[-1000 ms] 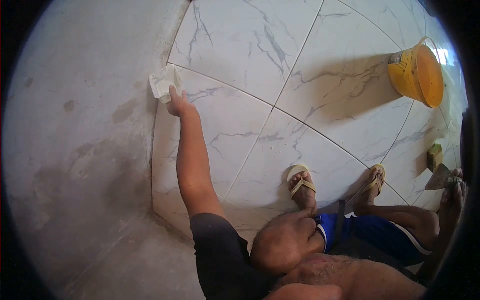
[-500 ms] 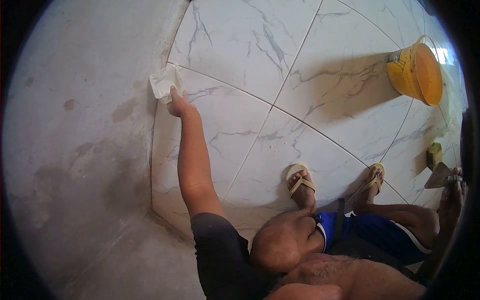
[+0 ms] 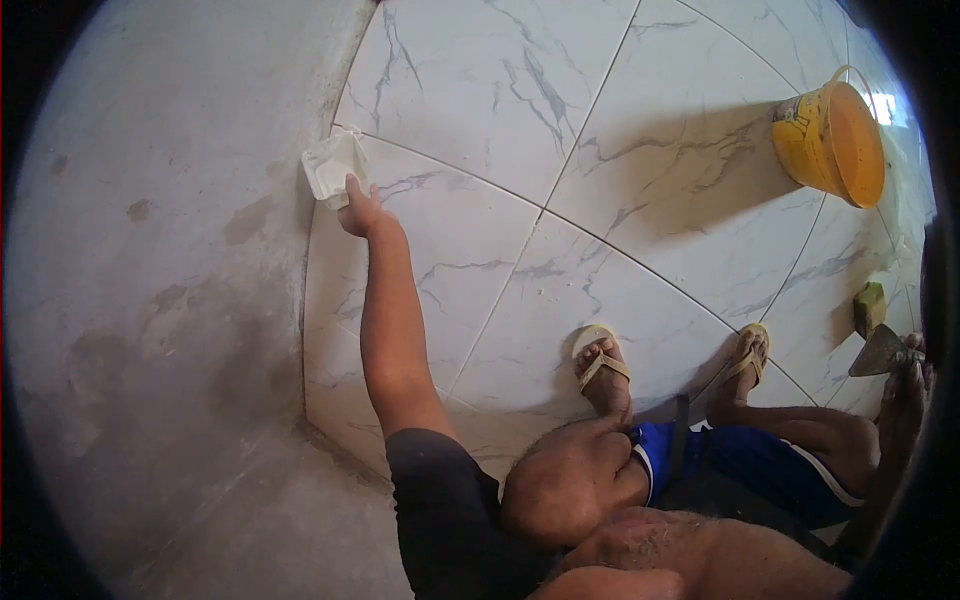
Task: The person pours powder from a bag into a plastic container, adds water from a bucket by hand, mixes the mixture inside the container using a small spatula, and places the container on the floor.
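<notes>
My left hand [image 3: 361, 208] reaches far out on a bare arm with a dark sleeve. Its thumb lies over the near edge of a white, shallow, tray-like container [image 3: 342, 165], and the other fingers are partly hidden. The container sits tilted where the grey wall meets the marble-patterned tiles, its hollow side facing me. At the far right, my right hand [image 3: 908, 376] is closed around a small trowel [image 3: 876, 352]. The trowel's flat triangular blade points left, while its handle is mostly covered by the fingers and shadow.
A yellow bucket [image 3: 800, 150] with a raised handle stands at the upper right. A yellow-green block, perhaps a sponge [image 3: 869, 309], lies near the trowel. My sandalled feet [image 3: 602, 365] rest on the tiles [image 3: 470, 290], near white crumbs. The grey wall [image 3: 180, 250] runs along the left.
My left hand and the white container have shifted very slightly right in the view. The right hand still grips the trowel in nearly the same place.
</notes>
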A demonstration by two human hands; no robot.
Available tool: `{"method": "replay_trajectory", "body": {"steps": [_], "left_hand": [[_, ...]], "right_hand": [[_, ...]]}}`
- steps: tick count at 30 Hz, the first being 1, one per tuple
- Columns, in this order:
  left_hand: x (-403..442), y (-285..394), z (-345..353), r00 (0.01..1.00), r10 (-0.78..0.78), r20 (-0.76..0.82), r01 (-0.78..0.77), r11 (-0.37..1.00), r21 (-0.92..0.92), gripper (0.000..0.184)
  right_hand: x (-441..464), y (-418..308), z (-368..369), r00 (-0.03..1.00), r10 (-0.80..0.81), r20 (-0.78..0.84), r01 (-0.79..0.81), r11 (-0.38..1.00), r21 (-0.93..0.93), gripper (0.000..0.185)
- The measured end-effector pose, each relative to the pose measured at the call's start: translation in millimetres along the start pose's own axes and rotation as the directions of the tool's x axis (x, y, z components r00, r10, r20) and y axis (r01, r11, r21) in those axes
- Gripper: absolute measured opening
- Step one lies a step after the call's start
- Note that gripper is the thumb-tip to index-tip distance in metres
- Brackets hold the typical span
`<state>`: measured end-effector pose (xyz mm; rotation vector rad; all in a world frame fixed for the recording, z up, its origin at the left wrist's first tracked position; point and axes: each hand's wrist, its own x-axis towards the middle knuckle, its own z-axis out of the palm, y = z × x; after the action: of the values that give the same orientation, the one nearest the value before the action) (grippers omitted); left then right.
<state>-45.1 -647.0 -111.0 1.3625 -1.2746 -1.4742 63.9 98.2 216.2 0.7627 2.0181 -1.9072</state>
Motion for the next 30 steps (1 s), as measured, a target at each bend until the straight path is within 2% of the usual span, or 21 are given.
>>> {"method": "replay_trajectory", "body": {"steps": [3,5,7,9,12,15,20,27,30], "left_hand": [[1,-6,-4,1.000,0.012,0.019,-0.011,1.000,-0.016,0.052],[-6,-4,-5,0.999,0.018,0.032,-0.017,1.000,-0.016,0.051],[-12,-5,-7,0.997,0.047,0.053,-0.045,0.998,-0.041,0.050],[-16,-6,-8,0.996,0.055,0.067,-0.052,0.997,-0.054,0.049],[-19,-7,-10,0.996,0.041,0.075,-0.037,0.998,-0.059,0.049],[-21,-11,-12,0.995,0.053,0.081,-0.048,0.997,-0.067,0.049],[-26,-13,-14,0.996,0.048,0.073,-0.043,0.997,-0.068,0.048],[-38,-14,-16,0.998,0.041,0.056,-0.038,0.998,-0.059,0.046],[-43,-15,-20,0.996,0.049,0.073,-0.044,0.997,-0.063,0.047]], "right_hand": [[-2,1,-7,0.998,0.061,-0.023,-0.060,0.998,0.032,0.035],[-1,10,19,0.997,0.006,-0.081,0.022,0.940,0.341,0.035],[2,10,26,0.996,-0.073,-0.042,0.083,0.934,0.347,0.035],[5,2,19,0.981,-0.149,0.126,0.142,0.988,0.061,0.034],[4,3,19,0.977,-0.173,0.123,0.169,0.985,0.035,0.033],[-4,0,-6,0.996,0.059,-0.060,-0.061,0.998,-0.020,0.033],[1,3,-8,0.997,-0.077,0.014,0.077,0.997,-0.008,0.033],[-1,4,-10,0.996,-0.080,0.034,0.080,0.997,0.007,0.033],[-2,1,-8,0.999,-0.032,0.036,0.032,0.999,-0.007,0.033]]}}
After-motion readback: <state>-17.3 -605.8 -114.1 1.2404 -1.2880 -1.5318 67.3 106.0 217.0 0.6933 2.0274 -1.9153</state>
